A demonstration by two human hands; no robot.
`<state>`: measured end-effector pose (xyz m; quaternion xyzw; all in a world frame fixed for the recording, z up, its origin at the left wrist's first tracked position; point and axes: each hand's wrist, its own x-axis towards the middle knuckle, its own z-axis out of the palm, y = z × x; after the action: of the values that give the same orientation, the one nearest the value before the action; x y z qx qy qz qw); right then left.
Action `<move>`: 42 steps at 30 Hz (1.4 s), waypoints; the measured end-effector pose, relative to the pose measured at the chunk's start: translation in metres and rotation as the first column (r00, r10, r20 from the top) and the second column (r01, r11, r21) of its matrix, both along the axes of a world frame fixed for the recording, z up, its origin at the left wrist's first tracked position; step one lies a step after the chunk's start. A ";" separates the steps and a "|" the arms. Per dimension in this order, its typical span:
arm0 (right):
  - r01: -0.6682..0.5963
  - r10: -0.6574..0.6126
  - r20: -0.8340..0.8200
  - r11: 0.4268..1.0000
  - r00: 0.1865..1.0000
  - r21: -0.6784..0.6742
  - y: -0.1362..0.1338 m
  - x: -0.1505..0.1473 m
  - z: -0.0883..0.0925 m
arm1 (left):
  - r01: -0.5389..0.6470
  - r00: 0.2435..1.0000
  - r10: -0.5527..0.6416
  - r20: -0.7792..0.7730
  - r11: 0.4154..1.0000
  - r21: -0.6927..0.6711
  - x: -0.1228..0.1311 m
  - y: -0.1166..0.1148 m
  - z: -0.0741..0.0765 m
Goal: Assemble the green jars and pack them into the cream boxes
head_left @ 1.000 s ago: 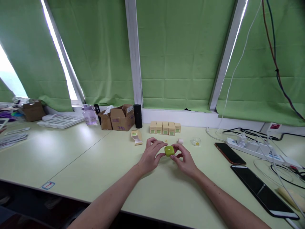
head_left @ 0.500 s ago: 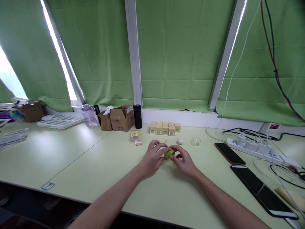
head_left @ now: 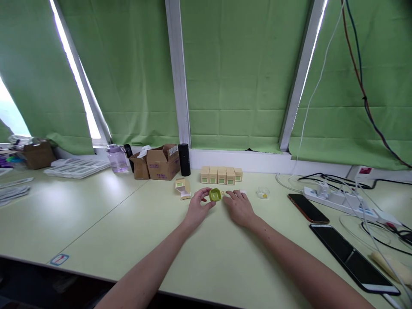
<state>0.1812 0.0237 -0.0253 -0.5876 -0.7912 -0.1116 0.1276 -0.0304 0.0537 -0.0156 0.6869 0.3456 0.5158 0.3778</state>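
My left hand [head_left: 198, 207] is closed on a small green square container [head_left: 215, 195], whose hollow inside faces me. Just right of it, my right hand [head_left: 238, 207] is low over the table, fingers stretched forward and a little apart. A tiny yellow piece [head_left: 222, 193] lies at its fingertips; whether they touch it I cannot tell. Behind that hand a small pale pink block [head_left: 243, 191] is mostly hidden. A clear dish [head_left: 263, 192] with something yellow in it is farther right. An opened small carton [head_left: 183, 188] lies left of my hands.
Several small beige boxes [head_left: 221, 175] stand in a row at the back. Cardboard boxes [head_left: 163, 163], a black cylinder [head_left: 184, 159] and a purple bottle [head_left: 117, 159] are at left. Two phones [head_left: 354, 257], a power strip [head_left: 341, 204] and cables occupy the right.
Both hands were together on the green container. Now my left hand holds it farther left, its hollow inside showing, and my right hand has let go and moved forward toward the tiny yellow piece.
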 end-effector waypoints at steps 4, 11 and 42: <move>-0.018 0.018 0.029 1.000 0.999 -0.020 0.019 -0.007 0.006 | 0.006 1.000 -0.006 0.019 1.000 -0.010 0.000 -0.001 0.000; 0.017 -0.017 0.012 1.000 1.000 0.014 0.029 -0.018 0.006 | 0.007 1.000 -0.007 0.017 0.999 0.033 0.000 0.000 -0.003; -0.234 0.093 -0.980 0.963 -0.174 0.133 -0.055 -0.004 0.022 | 0.019 0.994 -0.009 -0.108 0.995 0.098 0.005 -0.021 0.007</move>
<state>0.1776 -0.0316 -0.0032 -0.3659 -0.4907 0.4255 0.6665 -0.0251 0.0323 -0.0088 0.7339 0.3345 0.4920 0.3277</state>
